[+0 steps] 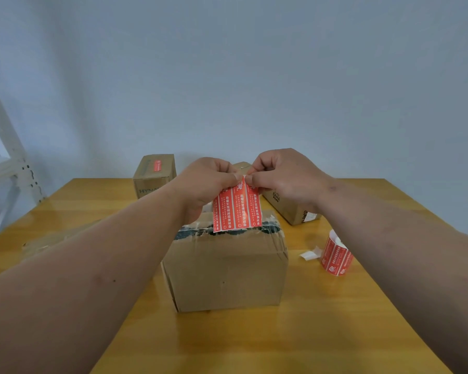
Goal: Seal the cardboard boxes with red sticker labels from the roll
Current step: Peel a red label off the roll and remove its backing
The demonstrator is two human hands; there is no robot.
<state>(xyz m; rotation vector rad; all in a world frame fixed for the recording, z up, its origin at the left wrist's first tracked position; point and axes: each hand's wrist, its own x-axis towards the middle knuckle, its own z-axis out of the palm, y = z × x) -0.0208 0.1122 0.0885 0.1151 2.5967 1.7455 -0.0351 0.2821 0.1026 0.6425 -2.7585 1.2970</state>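
A strip of red sticker labels (237, 209) with white print hangs upright above the middle cardboard box (224, 271). My left hand (208, 182) pinches the strip's top edge from the left. My right hand (284, 176) pinches the same top edge from the right, thumb and finger at its corner. The box's top edge carries clear tape over dark print. The roll of red labels (335, 255) lies on its side on the table, to the right of the box.
A box with a red label on top (154, 175) stands at the back left of the yellow wooden table (254, 341). Another box (289, 209) lies behind my right hand. White backing scraps (310, 254) lie beside the roll. A white metal rack (8, 157) stands at left.
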